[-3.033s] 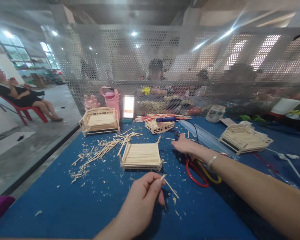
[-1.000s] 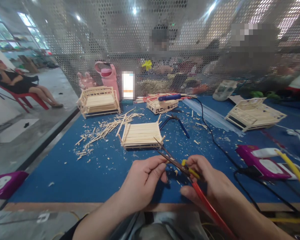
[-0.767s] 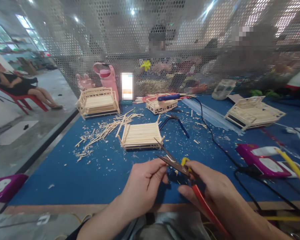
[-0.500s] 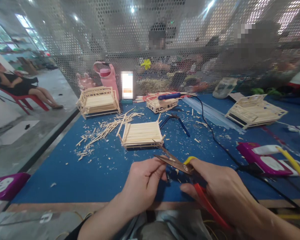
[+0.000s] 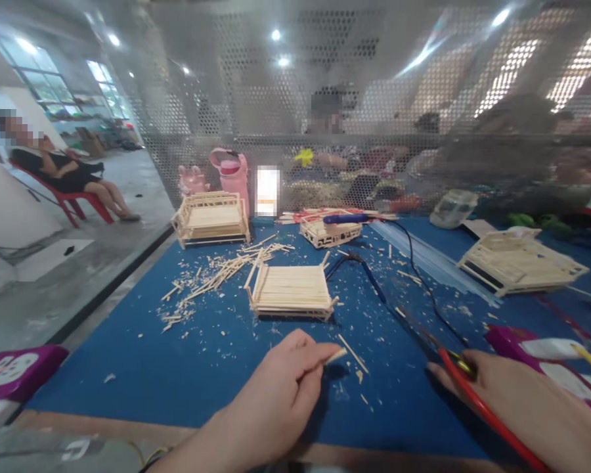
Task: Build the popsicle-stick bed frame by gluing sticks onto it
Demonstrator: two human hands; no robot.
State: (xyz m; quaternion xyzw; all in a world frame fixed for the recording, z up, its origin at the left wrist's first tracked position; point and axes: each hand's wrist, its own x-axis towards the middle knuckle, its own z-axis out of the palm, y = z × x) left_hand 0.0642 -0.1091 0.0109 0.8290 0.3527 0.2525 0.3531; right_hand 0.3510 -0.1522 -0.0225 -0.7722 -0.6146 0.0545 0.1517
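My left hand point(image 5: 290, 381) is closed in a pinch on a short wooden stick point(image 5: 335, 355), its pale end poking out past the fingertips. Off to the right, my right hand point(image 5: 517, 394) has its fingers around the red handle of a pair of scissors point(image 5: 446, 355); the blades point up and left, blurred by motion. Just beyond my left hand stands a small wooden stick bench point(image 5: 291, 289) with a slatted top and corner posts. A thin loose stick point(image 5: 353, 355) lies on the blue table by the left fingertips, among small offcuts.
Loose sticks point(image 5: 231, 269) and scraps lie left of the bench. Behind are a finished stick bench point(image 5: 214, 217), a soldering-iron-like tool point(image 5: 347, 218) on a stick frame, and blue-handled pliers point(image 5: 369, 272). Another stick piece point(image 5: 522, 259) and a purple device point(image 5: 517, 348) stand right. A person point(image 5: 64, 164) sits left.
The scissors in my right hand have moved right, away from my left hand. The stick end now shows in my left fingers. The view has tilted up and shifted left.
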